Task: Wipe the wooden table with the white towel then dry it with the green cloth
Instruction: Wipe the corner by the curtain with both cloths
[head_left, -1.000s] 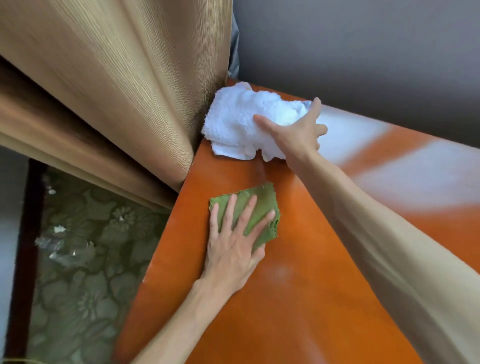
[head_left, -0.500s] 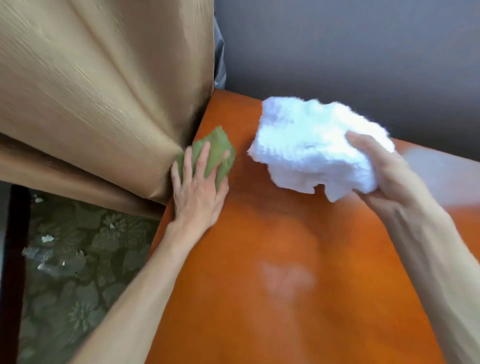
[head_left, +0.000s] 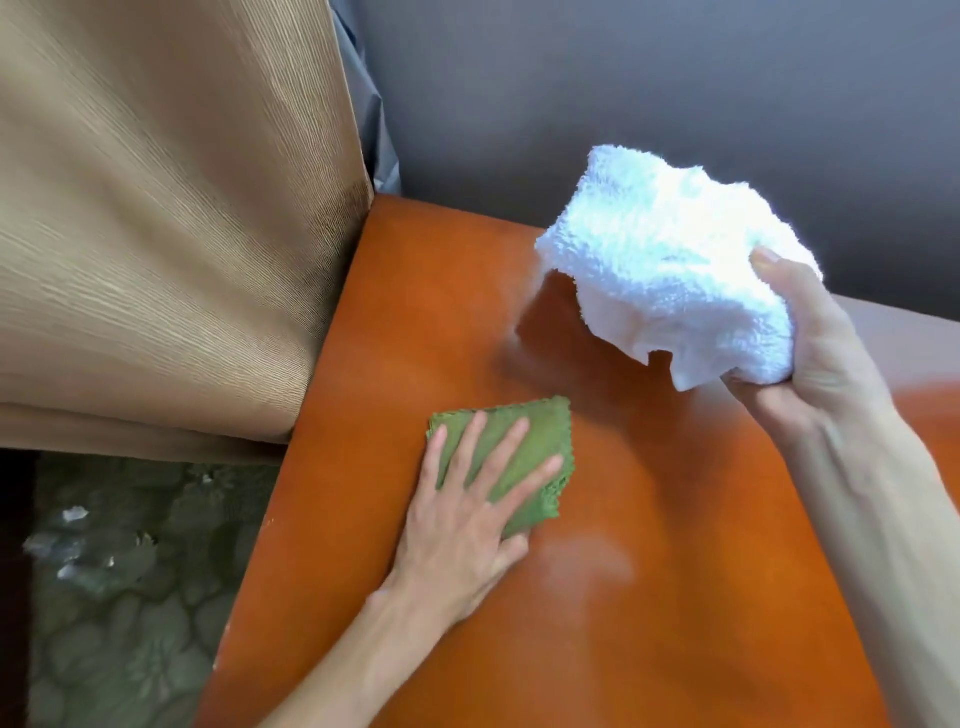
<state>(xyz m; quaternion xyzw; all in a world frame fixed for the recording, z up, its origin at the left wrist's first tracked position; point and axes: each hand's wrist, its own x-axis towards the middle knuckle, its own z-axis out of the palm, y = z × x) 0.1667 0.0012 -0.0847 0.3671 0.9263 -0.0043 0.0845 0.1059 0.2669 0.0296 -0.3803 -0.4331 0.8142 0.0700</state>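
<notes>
Nearest to us, our left hand (head_left: 462, 525) lay flat on the green cloth (head_left: 524, 441), fingers spread apart and pressing it down onto the orange wooden counter (head_left: 675, 597) rather than closing around it. The cloth sat folded, toward the counter's left edge, its scalloped border showing past our fingertips. A pale, hazy patch (head_left: 587, 566) showed on the surface just right of that hand. Farther out and to the right, our right hand (head_left: 815, 364) had its grip clamped on the white towel (head_left: 670, 270), thumb over the top and fingers curled beneath; the bunched towel was held up off the counter, well apart from the cloth. At the left, a tan curtain (head_left: 171, 218) hung against the counter's far left corner, with patterned floor (head_left: 130, 597) below it. Beyond everything stood a grey wall (head_left: 649, 93).
</notes>
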